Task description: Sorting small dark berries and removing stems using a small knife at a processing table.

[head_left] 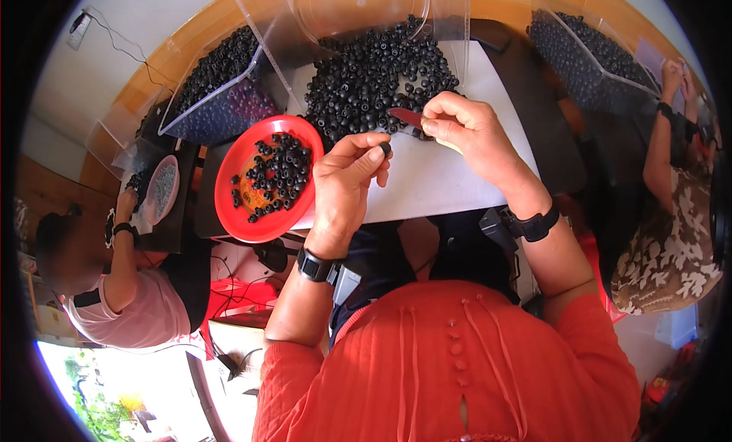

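Between the thumb and fingers of my left hand (345,175) is pinched a small round black piece (386,148), one like the many others here. My right hand (479,141) grips a small knife (404,116), its reddish blade pointing left over the pile and apart from the held piece. Behind both hands a heap of black bead-like pieces (366,80), some showing a hole, spreads over a white board (457,186). Left of my left hand a red plate (226,171) holds more such pieces, its rim overlapping the board's edge.
Clear bins of black pieces stand at the back left (217,99) and back right (591,53). A transparent panel (263,45) rises beside the heap. One person (130,305) works at the left by a pink bowl (174,167), another person (663,236) at the right.
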{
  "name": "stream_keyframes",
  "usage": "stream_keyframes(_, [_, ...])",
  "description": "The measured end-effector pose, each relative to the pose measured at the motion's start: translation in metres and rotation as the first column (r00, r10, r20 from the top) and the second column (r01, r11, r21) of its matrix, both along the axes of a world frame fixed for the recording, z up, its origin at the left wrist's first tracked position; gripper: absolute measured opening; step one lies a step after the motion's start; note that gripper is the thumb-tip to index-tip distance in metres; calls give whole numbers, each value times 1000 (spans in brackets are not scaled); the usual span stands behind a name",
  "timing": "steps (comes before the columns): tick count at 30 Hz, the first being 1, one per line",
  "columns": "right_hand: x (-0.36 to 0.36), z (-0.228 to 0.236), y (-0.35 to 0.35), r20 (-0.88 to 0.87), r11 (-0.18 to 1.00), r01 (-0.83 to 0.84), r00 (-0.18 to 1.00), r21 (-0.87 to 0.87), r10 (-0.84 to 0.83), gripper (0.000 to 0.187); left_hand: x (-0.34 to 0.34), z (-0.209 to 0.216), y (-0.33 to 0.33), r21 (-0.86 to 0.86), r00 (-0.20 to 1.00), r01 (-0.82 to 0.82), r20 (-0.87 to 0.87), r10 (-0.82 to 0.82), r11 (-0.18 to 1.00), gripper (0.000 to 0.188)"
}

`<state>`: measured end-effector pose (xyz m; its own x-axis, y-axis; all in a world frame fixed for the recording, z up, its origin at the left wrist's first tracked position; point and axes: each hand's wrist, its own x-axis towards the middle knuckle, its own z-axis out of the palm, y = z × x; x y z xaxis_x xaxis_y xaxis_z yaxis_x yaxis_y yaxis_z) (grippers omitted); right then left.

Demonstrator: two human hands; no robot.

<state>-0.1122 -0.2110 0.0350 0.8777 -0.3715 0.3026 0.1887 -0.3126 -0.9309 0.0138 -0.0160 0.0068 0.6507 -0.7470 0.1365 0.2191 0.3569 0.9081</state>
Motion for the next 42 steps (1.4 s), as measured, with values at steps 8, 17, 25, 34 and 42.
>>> stream_keyframes(8, [10, -10, 6, 25, 974, -39, 999, 223, 34, 13, 14, -18, -18, -193, 975, 115, -164, -148, 974, 22])
stream_keyframes(17, [24, -18, 19, 183, 821, 307, 951, -481, -248, 36, 12, -22, -16, -192, 973, 74, -201, -113, 979, 25])
stream_keyframes(25, [21, -17, 25, 112, 852, 261, 965, -454, -236, 41, 11, -27, -13, -196, 979, 94, -159, -127, 976, 25])
stream_keyframes(34, [16, -25, 26, 122, 812, 292, 956, -504, -268, 45, 10, -25, -11, -125, 979, 111, -158, -130, 986, 24])
stream_keyframes(42, [15, -31, 27, 131, 791, 328, 943, -517, -305, 45, 5, -23, -13, -111, 987, 61, -139, -77, 992, 24])
